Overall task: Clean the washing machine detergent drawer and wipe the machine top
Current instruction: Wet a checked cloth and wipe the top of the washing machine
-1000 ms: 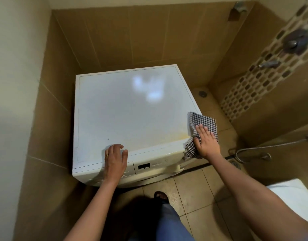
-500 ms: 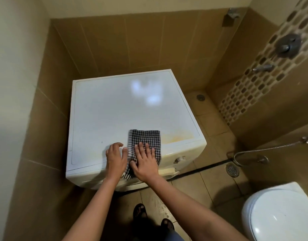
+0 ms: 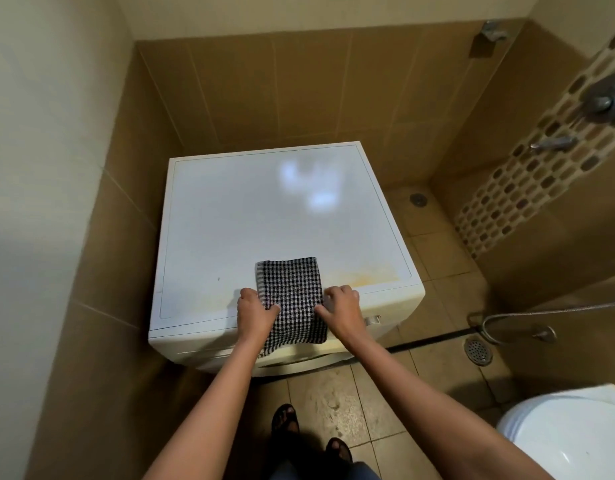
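Note:
A white washing machine (image 3: 250, 209) stands in the tiled corner, its flat top facing me. A folded black-and-white checked cloth (image 3: 292, 296) lies at the front edge of the top and hangs slightly over the front panel. My left hand (image 3: 256, 311) pinches the cloth's left edge. My right hand (image 3: 342, 308) pinches its right edge. A yellowish stain (image 3: 368, 277) marks the top near the front right corner. The detergent drawer is hidden behind my arms and the cloth.
Brown tiled walls close in on the machine's left and back. A white toilet (image 3: 573, 434) sits at lower right. A shower hose (image 3: 541, 313) and floor drain (image 3: 477, 349) lie right of the machine. Taps (image 3: 552, 143) stick out from the right wall. My sandalled feet (image 3: 309, 434) stand on the floor tiles.
The cloth moved from the machine's front right corner to the front middle. My right hand went from pressing flat on it to pinching its right edge; my left hand took its left edge.

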Tool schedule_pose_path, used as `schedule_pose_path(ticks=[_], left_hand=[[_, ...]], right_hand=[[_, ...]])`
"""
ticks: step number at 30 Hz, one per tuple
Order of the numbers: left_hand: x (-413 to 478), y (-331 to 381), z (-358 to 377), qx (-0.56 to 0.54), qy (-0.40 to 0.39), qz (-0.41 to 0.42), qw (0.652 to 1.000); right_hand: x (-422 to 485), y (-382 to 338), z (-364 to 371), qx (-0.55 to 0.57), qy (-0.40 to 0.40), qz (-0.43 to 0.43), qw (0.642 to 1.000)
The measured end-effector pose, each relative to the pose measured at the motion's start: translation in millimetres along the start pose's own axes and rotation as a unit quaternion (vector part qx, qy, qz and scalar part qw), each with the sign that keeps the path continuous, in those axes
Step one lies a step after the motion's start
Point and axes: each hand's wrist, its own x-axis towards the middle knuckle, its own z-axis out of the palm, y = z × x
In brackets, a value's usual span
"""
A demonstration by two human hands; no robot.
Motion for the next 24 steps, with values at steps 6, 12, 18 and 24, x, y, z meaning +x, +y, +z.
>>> schedule_pose_path(ticks=[6, 12, 18, 24], left_hand=[[14, 6, -4, -0.041, -0.072, -0.114, 0.990], [46, 15, -30, -0.238, -0.186, -0.190, 0.934], [57, 56, -67, -0.292, -0.092, -0.016, 0.952], [34, 60, -68, -0.150, -0.025, 0.195, 0.969]], right_hand=[[6, -19, 6, 0.024, -0.015, 0.074, 0.997], [36, -34, -42, 0.214, -0.093, 0.109, 0.966], [62, -54, -90, 0.321, -0.030, 0.001, 0.947], [46, -41, -90, 0.184, 0.039, -0.147, 0.971]])
